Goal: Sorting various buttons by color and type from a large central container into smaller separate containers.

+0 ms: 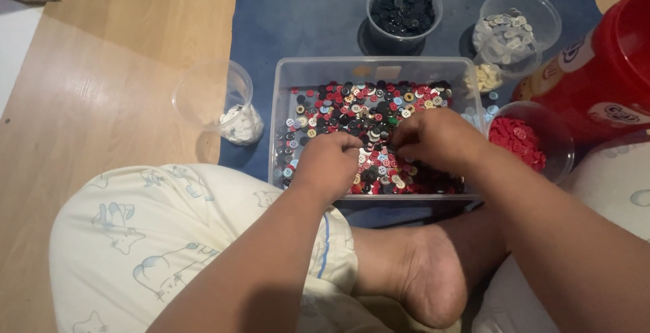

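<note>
Blue mat, sorted cups around button tray, left hand, right hand, grips unclear.

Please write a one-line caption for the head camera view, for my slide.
Both hands, left hand and right hand, reach into a clear tray of mixed buttons, among cups of sorted buttons.

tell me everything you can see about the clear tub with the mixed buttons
The tub is a shallow rectangular box of clear plastic with rounded corners and no lid. It sits flat on a blue mat, just ahead of the person's crossed legs. A loose layer of mixed buttons, mostly red, black and white, covers its floor. The left hand and right hand both reach in, fingertips down among the buttons near the middle. Smaller round cups stand around it.
</note>
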